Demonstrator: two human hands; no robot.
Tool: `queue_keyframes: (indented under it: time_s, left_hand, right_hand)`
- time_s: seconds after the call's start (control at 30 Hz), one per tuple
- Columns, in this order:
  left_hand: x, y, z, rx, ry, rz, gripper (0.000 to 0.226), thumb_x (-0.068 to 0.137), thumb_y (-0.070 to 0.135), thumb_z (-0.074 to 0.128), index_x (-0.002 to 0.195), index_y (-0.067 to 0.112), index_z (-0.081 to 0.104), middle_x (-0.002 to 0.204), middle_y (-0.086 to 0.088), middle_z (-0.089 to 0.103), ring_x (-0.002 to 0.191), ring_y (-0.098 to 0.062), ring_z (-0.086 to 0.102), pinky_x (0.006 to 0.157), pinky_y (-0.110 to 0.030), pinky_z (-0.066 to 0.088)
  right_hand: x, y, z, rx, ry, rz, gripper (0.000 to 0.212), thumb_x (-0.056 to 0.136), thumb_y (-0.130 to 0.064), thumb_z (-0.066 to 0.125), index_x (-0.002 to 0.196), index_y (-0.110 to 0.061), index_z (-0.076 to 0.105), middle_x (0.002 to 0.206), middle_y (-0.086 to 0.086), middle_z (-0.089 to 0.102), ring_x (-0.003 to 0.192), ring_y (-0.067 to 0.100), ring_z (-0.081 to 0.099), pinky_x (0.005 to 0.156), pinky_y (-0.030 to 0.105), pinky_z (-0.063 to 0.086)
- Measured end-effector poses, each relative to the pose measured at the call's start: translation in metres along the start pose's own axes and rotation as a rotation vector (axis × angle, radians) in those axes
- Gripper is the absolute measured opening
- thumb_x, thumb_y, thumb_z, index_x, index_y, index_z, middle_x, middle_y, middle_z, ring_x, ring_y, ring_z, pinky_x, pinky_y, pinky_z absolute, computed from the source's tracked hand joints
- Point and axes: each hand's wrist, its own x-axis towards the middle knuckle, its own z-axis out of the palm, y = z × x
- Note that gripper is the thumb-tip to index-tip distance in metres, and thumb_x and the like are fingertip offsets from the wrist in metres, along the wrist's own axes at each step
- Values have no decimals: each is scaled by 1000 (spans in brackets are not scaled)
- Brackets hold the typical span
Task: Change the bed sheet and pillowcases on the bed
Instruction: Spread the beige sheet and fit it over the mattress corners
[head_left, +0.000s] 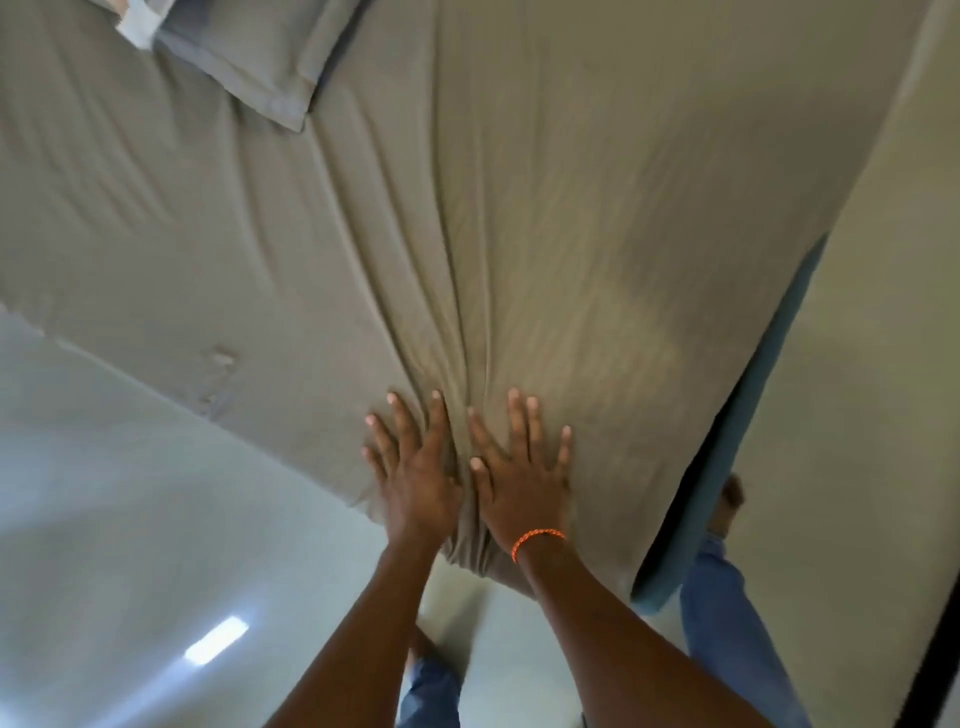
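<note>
Both hands, left hand (415, 462) and right hand (519, 467), press flat with fingers spread on the grey bed sheet (519, 208) at the bed's near corner, its wrinkles running away toward the pillow (249, 57)

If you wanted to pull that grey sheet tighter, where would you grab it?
Probably the bunched corner of the sheet, hanging off the mattress below both flat hands, taken from underneath on the near side: the creases run together there, giving fingers a thick fold.
</note>
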Motion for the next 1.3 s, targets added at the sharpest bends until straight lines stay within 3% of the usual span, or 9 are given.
queue_keyframes:
  time_s: [0.13, 0.3, 0.43, 0.53, 0.67, 0.83, 1.03, 1.2, 1.3]
  left_hand:
    - [-2, 66, 30, -385, 191, -245, 89, 88, -9, 48, 166, 26, 24, 175, -11, -1, 161, -32, -7, 130, -54, 3]
    - [9, 103, 38, -440, 214, -478, 90, 87, 10, 68, 165, 22, 26, 175, -8, 1, 161, -33, -3, 130, -52, 6]
    - [-22, 178, 60, -458, 256, -392, 77, 89, 21, 53, 163, 17, 31, 174, -14, 11, 160, -40, 5, 129, -51, 9]
    - [-50, 256, 82, -515, 196, -387, 95, 87, 5, 62, 167, 29, 18, 176, 5, -5, 161, -25, -12, 130, -49, 2]
    - [-49, 320, 86, -521, 266, -361, 74, 100, 14, 58, 164, 36, 27, 175, 11, -1, 161, -17, -11, 131, -45, -1]
    - [4, 366, 66, -457, 425, -383, 53, 104, 35, 58, 154, 36, 42, 165, 6, 33, 152, -22, 29, 125, -46, 25]
    - [78, 439, 54, -438, 359, -384, 62, 102, 49, 54, 159, 40, 32, 172, 14, 17, 160, -15, 8, 130, -40, 4]
    - [112, 471, 65, -474, 566, -574, 22, 94, 24, 70, 116, 30, 70, 150, 5, 54, 137, -24, 49, 114, -43, 42]
    - [123, 480, 61, -398, 539, -667, 27, 93, 19, 69, 120, 24, 70, 143, 1, 57, 129, -26, 50, 106, -40, 46]
  right_hand:
    - [15, 27, -25, 227, -281, -187, 57, 93, -59, 22, 150, -61, 27, 168, -24, -17, 154, 0, -17, 121, 54, -8]
    - [64, 80, -63, 389, -366, -465, 52, 88, -25, 41, 132, -43, 63, 158, -31, 35, 147, -6, 28, 114, 42, 29]
    - [104, 136, -99, 119, -346, -699, 52, 91, -26, 45, 137, -46, 58, 153, -30, 44, 147, 0, 32, 109, 45, 32]
    - [134, 211, -141, -92, -205, -554, 50, 98, -47, 46, 145, -59, 39, 161, -37, 20, 156, 1, 8, 109, 46, 22]
    - [176, 284, -195, -201, -89, -583, 62, 99, -61, 46, 156, -50, 25, 165, -32, 15, 156, 1, 8, 110, 50, 25]
    - [255, 305, -223, -278, -12, -873, 51, 99, -43, 50, 149, -32, 50, 157, -15, 46, 126, 20, 53, 94, 44, 46]
    - [317, 321, -258, -82, -40, -1149, 42, 97, -29, 55, 138, -21, 62, 138, 3, 60, 119, 28, 54, 95, 45, 40]
    - [337, 335, -256, -228, -151, -1334, 26, 86, -33, 58, 108, -28, 70, 129, 3, 65, 113, 30, 58, 87, 40, 36]
    - [339, 321, -256, -251, -189, -1414, 28, 85, -23, 51, 106, -22, 70, 122, 3, 67, 109, 28, 60, 87, 40, 36]
